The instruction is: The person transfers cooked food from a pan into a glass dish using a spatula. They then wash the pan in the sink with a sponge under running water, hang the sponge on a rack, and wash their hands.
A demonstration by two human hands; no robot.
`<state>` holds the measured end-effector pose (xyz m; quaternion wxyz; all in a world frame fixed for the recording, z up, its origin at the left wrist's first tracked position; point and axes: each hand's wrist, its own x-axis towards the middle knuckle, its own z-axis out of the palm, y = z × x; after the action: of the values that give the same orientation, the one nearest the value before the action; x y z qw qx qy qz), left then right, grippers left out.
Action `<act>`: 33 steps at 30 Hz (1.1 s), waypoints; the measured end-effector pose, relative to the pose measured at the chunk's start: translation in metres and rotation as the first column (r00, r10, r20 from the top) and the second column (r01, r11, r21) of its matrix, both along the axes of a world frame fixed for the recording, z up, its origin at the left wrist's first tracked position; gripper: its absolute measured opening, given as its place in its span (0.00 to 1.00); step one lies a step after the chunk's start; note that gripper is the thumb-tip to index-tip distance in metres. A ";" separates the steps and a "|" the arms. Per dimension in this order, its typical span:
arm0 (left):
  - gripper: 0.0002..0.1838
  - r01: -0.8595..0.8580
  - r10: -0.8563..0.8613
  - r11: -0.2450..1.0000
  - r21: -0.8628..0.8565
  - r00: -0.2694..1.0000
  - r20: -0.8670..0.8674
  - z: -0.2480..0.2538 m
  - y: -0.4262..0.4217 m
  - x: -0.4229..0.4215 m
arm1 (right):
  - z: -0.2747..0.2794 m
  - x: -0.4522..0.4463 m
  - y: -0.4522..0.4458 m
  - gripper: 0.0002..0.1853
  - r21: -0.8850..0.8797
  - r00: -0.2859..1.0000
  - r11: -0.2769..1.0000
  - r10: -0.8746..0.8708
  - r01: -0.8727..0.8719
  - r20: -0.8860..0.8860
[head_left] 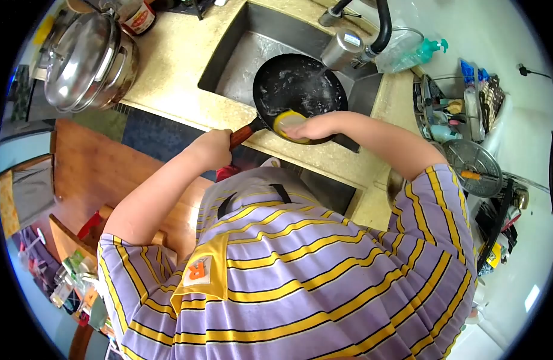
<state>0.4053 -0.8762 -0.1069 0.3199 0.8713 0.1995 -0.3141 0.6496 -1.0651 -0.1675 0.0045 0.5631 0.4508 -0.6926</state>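
Note:
My left hand is wrapped round the reddish-brown wooden handle of a black frying pan. The pan is tilted over the near edge of the steel sink, with whitish suds and wet patches on its inside. My right hand presses a round yellow sponge against the pan's inner wall, on the side nearest me. Part of the sponge is hidden under my fingers. Above the pan's far right rim hangs the faucet head.
A lidded steel pot stands at the counter's left, near a red-labelled jar. A teal pump bottle is right of the black faucet. Wire racks with kitchen items and a strainer line the right wall.

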 end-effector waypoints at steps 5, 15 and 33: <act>0.17 -0.011 0.011 1.000 0.004 1.000 -0.023 0.015 -0.008 0.001 | -0.058 -0.021 0.053 0.34 0.353 0.893 0.906 0.054 -0.231 0.447; 0.15 -0.127 0.130 0.991 -0.044 0.988 0.080 0.011 -0.020 -0.006 | -0.071 0.061 0.012 0.33 0.168 0.608 0.985 -0.117 -0.027 0.785; 0.18 -0.123 0.125 0.979 -0.160 0.992 0.004 0.019 -0.020 -0.002 | -0.024 -0.044 0.077 0.36 -0.178 0.333 0.488 -0.778 0.855 -0.532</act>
<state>0.4029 -0.8965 -0.0880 0.4088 0.8310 0.2254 -0.3026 0.6053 -0.9885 -0.1916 -0.5103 0.4869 0.1320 -0.6965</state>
